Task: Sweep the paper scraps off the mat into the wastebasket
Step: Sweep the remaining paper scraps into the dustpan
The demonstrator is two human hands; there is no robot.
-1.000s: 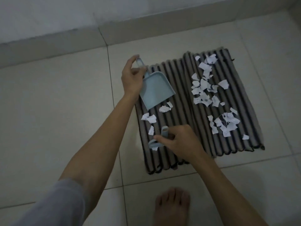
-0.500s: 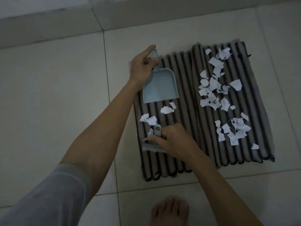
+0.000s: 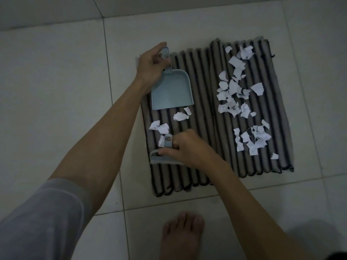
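A grey mat [image 3: 202, 139] with dark stripes lies on the tiled floor. My left hand [image 3: 152, 66] grips the handle of a light blue dustpan [image 3: 171, 91], whose open edge rests on the mat's left part. A few white paper scraps [image 3: 180, 116] lie just below the pan's edge, with others [image 3: 158, 127] further left. Below them my right hand [image 3: 187, 147] holds a small blue brush [image 3: 164, 156], bristles down on the mat. Several more scraps [image 3: 234, 94] cover the mat's right half, with another cluster [image 3: 253, 139] lower down. No wastebasket is in view.
Pale floor tiles [image 3: 56, 91] surround the mat. A wall base [image 3: 47, 10] runs along the top left. My bare foot [image 3: 182, 235] stands on the tile just below the mat's near edge.
The dustpan has turned so its mouth lies flat on the mat facing the brush. My right hand has lowered the brush flat to the mat below the left scraps.
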